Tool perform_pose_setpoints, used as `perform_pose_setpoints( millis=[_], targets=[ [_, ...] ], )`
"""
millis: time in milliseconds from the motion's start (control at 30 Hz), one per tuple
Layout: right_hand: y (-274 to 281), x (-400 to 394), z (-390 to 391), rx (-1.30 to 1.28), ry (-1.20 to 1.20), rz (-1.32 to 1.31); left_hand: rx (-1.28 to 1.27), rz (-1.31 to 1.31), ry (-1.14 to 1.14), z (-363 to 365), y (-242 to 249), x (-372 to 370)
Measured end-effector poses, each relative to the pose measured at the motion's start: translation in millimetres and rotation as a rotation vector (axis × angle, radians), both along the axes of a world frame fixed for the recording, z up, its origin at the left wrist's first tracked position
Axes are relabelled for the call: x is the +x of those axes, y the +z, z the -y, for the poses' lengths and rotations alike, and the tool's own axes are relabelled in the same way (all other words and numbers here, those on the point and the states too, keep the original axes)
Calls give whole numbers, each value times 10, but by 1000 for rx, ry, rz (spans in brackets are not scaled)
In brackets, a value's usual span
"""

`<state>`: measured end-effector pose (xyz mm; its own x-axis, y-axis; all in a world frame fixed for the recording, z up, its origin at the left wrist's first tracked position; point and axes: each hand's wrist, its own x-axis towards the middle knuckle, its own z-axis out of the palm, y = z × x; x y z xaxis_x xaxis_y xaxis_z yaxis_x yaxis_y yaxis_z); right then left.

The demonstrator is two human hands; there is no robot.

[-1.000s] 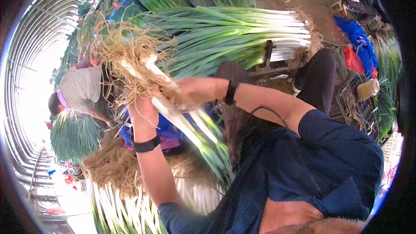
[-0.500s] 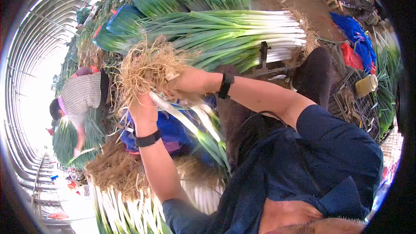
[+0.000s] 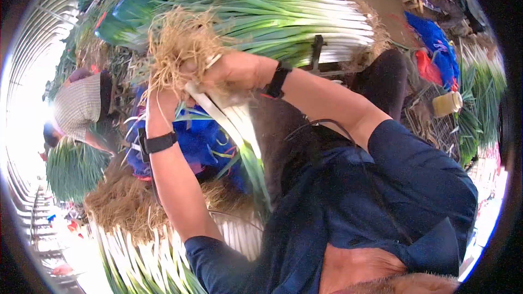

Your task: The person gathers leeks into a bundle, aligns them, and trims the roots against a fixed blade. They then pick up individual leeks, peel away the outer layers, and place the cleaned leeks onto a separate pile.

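Several long green onions (image 3: 222, 117) hang root end up from my two hands, with white stems slanting down toward my lap. Their tangled tan roots (image 3: 182, 41) cover many of my fingers. My left hand (image 3: 162, 97) is closed around the stems just below the roots. From the other side, my right hand (image 3: 239, 69) curls its fingers against the same root end; motion smears its fingertips. Beyond my hands lies a big pile of green onions (image 3: 305, 22), white ends to the right, beside an upright dark metal post (image 3: 317, 53).
Blue netting (image 3: 201, 139) lies below my hands. More onions (image 3: 136, 256) with a thick root mass (image 3: 125, 201) are at lower left. A co-worker (image 3: 81, 100) bends over onions at left. At right are a yellowish container (image 3: 447, 104) and a blue bag (image 3: 433, 43).
My view has shifted, so the surroundings sit further left and up. Both hands stay together at the root end. The hanging onions now droop more steeply.
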<state>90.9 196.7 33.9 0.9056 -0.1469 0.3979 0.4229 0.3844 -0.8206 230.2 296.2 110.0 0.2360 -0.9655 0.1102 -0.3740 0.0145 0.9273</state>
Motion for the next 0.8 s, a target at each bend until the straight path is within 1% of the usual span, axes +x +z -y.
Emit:
perform_pose_setpoints(
  millis=[33,67,100,133,200,233,267,333,400,433,467,500,533,600,633,667,733,767,800],
  targets=[
    [-84,24,38,-521,-349,94,158,213,112,-91,87,-121],
    [-144,-6,79,-1045,-698,179,158,214,88,-142,-19,-76],
    [33,-168,10,-1166,-733,-148,-128,603,38,-153,-200,41],
    [30,-197,3,-1169,-760,-164,-438,977,-11,-181,-329,89],
    [-5,-161,105,-1194,-1112,49,-469,1014,106,-433,-472,-145],
    [-102,-121,203,-1198,-1182,67,-287,134,521,-529,-639,-508],
    [-196,-90,256,-1202,-1249,80,-322,336,602,-681,-1117,-377],
    [-28,-176,39,-737,-1162,206,-108,474,404,-793,-1572,-599],
    [-189,270,70,125,-816,122,-100,604,422,-743,-1832,-835],
    [-155,264,33,120,-835,133,-127,715,440,-743,-1944,-792],
    [-96,223,-9,21,-889,125,-155,829,461,-743,-1981,-773],
    [-59,168,-31,-74,-941,114,-89,911,488,-774,-2033,-763],
    [-130,115,36,-73,-952,122,-99,918,479,-793,-1950,-826],
    [-246,-86,226,-1203,-1386,144,-43,745,512,-943,-2066,-799],
    [-179,-219,219,-1188,-1076,-168,68,424,575,-1016,-1805,-1027],
    [-225,-303,253,-1180,-1079,-145,114,390,618,-1122,-1787,-964],
    [-300,-302,309,-988,-1070,106,46,532,679,-1439,-1987,-592],
    [-264,-314,278,-980,-1058,154,27,544,689,-1596,-2066,-360],
    [-199,-357,238,-1040,-1058,120,51,595,736,-1642,-2088,-23]
  ],
)
